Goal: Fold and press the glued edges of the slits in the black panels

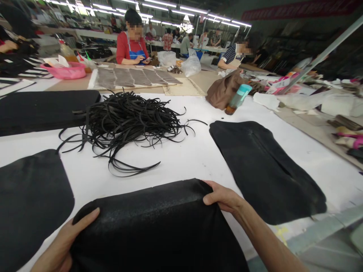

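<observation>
A black leather-like panel (pixel 159 234) is stretched between my two hands at the front of the table, its far edge bent up with a greyish, shiny band along it. My left hand (pixel 69 238) grips its left corner, thumb on top and fingers hidden beneath. At the far right corner, my right hand (pixel 219 196) pinches the same panel between thumb and fingers. Just left lies another black panel (pixel 31 196). To the right rests a stack of black panels (pixel 263 170) with a long slit in the top one. Beyond my hands spreads a heap of thin black strips (pixel 133 117).
A flat black stack (pixel 48 109) lies at the back left. Farther back are a pink basket (pixel 66 70), grey-brown sheets (pixel 133 78), a brown bag (pixel 224 90) and a teal-capped bottle (pixel 238 99). A person in red (pixel 132 45) sits across the table. A metal pole (pixel 323 54) slants at right.
</observation>
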`<state>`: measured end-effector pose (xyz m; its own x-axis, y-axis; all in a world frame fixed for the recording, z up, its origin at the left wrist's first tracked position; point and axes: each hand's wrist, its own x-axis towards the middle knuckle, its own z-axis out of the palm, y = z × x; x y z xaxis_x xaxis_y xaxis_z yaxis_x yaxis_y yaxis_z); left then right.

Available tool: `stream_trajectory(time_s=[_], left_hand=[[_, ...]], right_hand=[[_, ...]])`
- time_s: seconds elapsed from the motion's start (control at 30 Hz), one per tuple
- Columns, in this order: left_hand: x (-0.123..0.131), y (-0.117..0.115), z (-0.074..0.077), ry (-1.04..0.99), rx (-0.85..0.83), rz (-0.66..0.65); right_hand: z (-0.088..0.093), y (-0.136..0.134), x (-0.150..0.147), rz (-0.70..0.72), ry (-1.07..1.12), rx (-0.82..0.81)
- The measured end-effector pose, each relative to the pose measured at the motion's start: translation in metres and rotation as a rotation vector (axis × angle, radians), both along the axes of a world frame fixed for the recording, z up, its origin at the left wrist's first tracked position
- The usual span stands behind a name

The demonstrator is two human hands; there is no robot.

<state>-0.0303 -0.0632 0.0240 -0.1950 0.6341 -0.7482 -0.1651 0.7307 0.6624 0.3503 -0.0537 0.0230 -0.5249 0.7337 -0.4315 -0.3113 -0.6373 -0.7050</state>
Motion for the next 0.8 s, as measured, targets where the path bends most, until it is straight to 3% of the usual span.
stream_trajectory(time_s=[0.13,0.37,0.53,0.67,0.8], left_hand=[[-0.0076,-0.0015,-0.0095,-0.057,-0.009,0.114],[-0.0072,-0.0004,-0.0101,-0.07,-0.026,0.074],[-0.0054,0.0009,-0.0089,0.091,-0.011,0.074],[-0.0055,0.0016,-0.0107,0.036,-0.024,0.056],[-0.0057,0.0046,-0.0121,0.107,0.008,0.027]], right_hand=[[-0.0004,0.0004,0.0024,0.001,0.018,-0.016],[-0.0022,-0.0007,0.0029,-0.032,0.042,-0.038],[-0.0014,0.0001,0.0008,-0.048,0.067,-0.058],[-0.0042,-0.0001,-0.0005,-0.054,0.098,-0.067],[-0.0064,-0.0009,-0.0019,-0.067,0.12,-0.054]])
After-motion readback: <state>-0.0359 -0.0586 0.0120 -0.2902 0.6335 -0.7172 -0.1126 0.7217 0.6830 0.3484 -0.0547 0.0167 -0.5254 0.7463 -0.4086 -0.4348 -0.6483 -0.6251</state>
